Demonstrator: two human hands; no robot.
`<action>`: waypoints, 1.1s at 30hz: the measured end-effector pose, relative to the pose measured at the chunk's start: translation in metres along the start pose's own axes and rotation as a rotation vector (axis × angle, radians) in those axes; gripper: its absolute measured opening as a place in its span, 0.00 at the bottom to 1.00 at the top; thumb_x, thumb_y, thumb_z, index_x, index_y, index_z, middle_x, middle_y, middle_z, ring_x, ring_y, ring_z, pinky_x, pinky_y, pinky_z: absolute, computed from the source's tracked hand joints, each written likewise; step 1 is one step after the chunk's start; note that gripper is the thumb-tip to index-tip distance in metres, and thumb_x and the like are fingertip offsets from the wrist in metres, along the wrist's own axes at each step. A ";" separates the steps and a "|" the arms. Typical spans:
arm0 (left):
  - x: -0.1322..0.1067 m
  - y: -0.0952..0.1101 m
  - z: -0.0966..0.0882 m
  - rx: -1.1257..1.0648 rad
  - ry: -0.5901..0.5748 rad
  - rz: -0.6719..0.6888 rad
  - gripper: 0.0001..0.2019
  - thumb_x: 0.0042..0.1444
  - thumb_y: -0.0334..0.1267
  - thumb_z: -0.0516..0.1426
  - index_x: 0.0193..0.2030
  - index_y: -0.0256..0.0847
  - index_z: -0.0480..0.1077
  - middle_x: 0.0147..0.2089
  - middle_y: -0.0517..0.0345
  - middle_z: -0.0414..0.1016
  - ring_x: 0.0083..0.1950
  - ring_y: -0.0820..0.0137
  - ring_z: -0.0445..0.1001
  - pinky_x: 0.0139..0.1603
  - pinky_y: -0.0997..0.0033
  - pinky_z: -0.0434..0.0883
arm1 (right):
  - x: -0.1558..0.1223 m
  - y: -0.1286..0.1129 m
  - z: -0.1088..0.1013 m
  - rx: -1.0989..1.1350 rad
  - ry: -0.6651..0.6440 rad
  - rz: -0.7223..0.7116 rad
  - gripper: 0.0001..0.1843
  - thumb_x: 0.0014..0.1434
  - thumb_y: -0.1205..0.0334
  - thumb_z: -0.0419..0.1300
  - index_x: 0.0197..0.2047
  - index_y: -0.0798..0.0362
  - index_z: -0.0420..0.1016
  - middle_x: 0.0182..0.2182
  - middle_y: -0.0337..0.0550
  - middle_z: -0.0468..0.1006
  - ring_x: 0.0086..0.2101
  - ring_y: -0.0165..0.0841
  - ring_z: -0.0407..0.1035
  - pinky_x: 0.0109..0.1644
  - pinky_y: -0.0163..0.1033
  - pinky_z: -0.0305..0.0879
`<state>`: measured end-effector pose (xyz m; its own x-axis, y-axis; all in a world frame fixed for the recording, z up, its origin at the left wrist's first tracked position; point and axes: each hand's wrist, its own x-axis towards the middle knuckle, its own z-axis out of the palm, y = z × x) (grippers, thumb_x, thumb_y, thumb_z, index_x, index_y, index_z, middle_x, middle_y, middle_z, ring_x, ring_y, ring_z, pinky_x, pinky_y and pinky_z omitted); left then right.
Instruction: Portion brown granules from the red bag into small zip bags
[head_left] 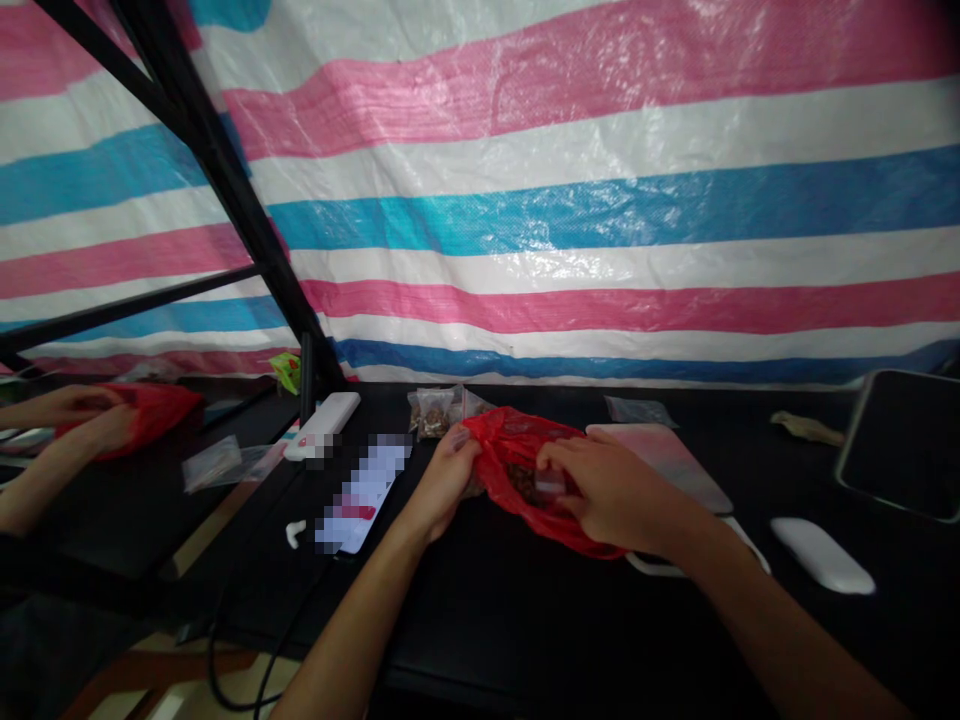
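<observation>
A red plastic bag [525,480] lies gathered on the black table [480,640], with brown lumpy contents [521,483] showing inside it. My left hand [444,482] is shut on the bag's left side. My right hand [607,485] grips its right side, and a small clear plastic piece [550,484] shows at the fingertips. A clear bag of brown pieces [435,414] stands just beyond my left hand.
A tilted mirror [150,480] at left reflects my hands and the red bag. Nearby are a white phone-like device [322,425], a blurred white card [364,492], a white mouse [822,555], a pink tablet [660,465], a black-screened device [904,445], and a striped tarp [570,230] behind.
</observation>
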<state>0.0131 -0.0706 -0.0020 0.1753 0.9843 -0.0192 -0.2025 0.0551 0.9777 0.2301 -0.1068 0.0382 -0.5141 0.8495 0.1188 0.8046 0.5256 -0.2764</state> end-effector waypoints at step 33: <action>0.000 -0.003 0.006 -0.048 -0.045 -0.041 0.11 0.51 0.36 0.59 0.41 0.38 0.77 0.37 0.53 0.81 0.38 0.64 0.80 0.41 0.66 0.76 | 0.013 -0.009 0.028 -0.134 0.074 0.098 0.14 0.62 0.64 0.63 0.52 0.53 0.74 0.48 0.51 0.82 0.46 0.48 0.74 0.53 0.51 0.62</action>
<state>0.0193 -0.0719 -0.0037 0.2278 0.9725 -0.0487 -0.2401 0.1045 0.9651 0.2079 -0.1020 0.0156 -0.4119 0.8955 0.1687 0.8848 0.4373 -0.1611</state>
